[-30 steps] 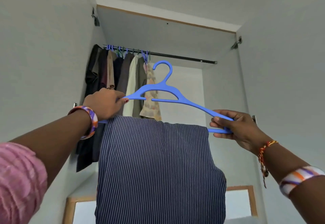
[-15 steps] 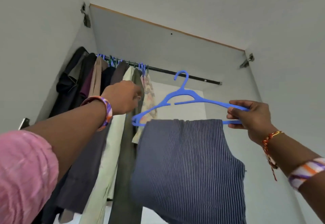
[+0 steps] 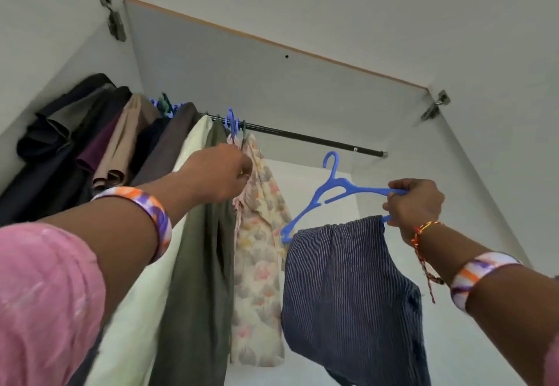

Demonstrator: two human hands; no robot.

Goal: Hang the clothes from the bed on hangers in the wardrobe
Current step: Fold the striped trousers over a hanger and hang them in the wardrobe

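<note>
Blue plastic hanger (image 3: 331, 196) with striped cloth (image 3: 348, 288) draped over its bar: my right hand (image 3: 416, 204) is gripping its right end, just below the rod (image 3: 317, 139). Left hand (image 3: 219, 178) is pinching the floral garment (image 3: 258, 234) aside. Risk: one-ended grip is tilting it, so cloth could slide off. Hook pointing up, long axis sloping down-left.

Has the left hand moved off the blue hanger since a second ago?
Yes. The left hand let go of the hanger and moved toward the clothes on the rail, now at the floral shirt.
</note>
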